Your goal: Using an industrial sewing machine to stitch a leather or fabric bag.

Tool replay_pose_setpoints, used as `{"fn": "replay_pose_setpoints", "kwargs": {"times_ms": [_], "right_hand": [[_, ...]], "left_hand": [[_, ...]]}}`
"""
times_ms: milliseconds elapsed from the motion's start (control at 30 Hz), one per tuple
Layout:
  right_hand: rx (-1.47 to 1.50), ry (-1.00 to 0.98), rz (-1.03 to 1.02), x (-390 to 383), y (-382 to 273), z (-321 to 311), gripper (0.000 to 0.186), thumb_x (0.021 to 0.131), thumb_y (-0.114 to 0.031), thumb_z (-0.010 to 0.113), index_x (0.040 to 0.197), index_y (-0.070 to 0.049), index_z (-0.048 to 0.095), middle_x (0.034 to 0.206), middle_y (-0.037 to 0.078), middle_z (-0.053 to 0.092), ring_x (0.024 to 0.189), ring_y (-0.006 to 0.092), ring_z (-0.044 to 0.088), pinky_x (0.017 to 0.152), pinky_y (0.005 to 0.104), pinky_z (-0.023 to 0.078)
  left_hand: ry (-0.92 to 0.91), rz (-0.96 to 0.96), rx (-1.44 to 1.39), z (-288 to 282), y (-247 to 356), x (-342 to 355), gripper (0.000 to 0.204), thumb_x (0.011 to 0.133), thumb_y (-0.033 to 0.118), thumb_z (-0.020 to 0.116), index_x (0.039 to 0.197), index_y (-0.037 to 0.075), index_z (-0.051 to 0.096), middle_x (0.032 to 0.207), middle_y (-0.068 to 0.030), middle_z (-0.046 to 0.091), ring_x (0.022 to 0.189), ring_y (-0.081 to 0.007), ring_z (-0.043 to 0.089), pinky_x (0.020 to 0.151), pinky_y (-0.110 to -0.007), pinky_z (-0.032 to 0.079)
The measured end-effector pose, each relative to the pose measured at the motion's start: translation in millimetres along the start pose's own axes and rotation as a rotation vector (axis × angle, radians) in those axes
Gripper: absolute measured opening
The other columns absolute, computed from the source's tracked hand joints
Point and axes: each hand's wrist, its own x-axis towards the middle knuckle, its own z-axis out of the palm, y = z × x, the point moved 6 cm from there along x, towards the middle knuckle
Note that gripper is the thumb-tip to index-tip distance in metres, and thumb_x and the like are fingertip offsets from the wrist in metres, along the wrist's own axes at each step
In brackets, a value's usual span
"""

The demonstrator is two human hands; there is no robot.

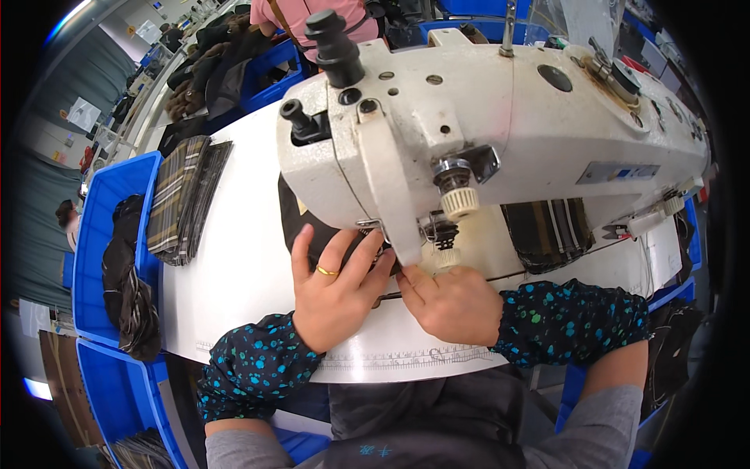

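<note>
A white industrial sewing machine (pixel 469 102) stands over the white table, its head above my hands. Under the head lies a dark fabric piece (pixel 294 215), partly hidden by the machine and my fingers. My left hand (pixel 336 285), with a gold ring, lies on this fabric with fingers stretched and spread, fingertips beside the needle area. Close to its right, my right hand (pixel 453 303) has its fingers curled together, the tips pinching at the fabric's edge by the machine. The needle and the exact grip are hidden.
A stack of plaid fabric pieces (pixel 178 199) lies at the table's left; another plaid stack (pixel 549 233) lies under the machine arm. Blue bins (pixel 87 258) holding dark cloth flank the table. A printed ruler (pixel 391 360) runs along the near edge. Someone in pink (pixel 355 19) is beyond the machine.
</note>
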Motion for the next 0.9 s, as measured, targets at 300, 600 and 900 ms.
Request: {"fn": "replay_pose_setpoints", "kwargs": {"times_ms": [300, 600, 900], "right_hand": [[0.163, -0.031, -0.007, 0.6, -2.5, -0.1, 0.032, 0.082, -0.014, 0.064, 0.109, 0.002, 0.07, 0.121, 0.02, 0.068, 0.055, 0.0152, 0.064, 0.049, 0.0297, 0.052], [0.2, -0.095, 0.042, 1.3, -2.1, 1.5, 0.032, 0.084, -0.013, 0.062, 0.113, -0.003, 0.072, 0.118, 0.012, 0.069, 0.052, 0.0157, 0.059, 0.046, 0.0303, 0.048], [0.214, -0.078, 0.032, 2.0, -1.0, 1.8, 0.032, 0.083, -0.011, 0.063, 0.112, -0.002, 0.072, 0.119, 0.011, 0.069, 0.051, 0.0162, 0.058, 0.046, 0.0298, 0.047]], "left_hand": [[-0.166, -0.07, -0.408, 20.9, -9.5, -7.5, 0.041, 0.067, 0.015, 0.071, 0.108, 0.012, 0.076, 0.1, 0.0021, 0.062, 0.084, -0.0159, 0.059, 0.07, -0.031, 0.046], [-0.078, 0.045, -0.341, 22.3, -3.0, 1.0, 0.037, 0.07, 0.016, 0.067, 0.106, 0.013, 0.075, 0.103, 0.0033, 0.06, 0.085, -0.0163, 0.055, 0.067, -0.029, 0.044], [-0.202, -0.004, -0.377, 23.4, -1.6, -2.2, 0.036, 0.073, 0.016, 0.067, 0.108, 0.014, 0.074, 0.107, 0.0041, 0.062, 0.091, -0.0168, 0.057, 0.07, -0.031, 0.044]]}}
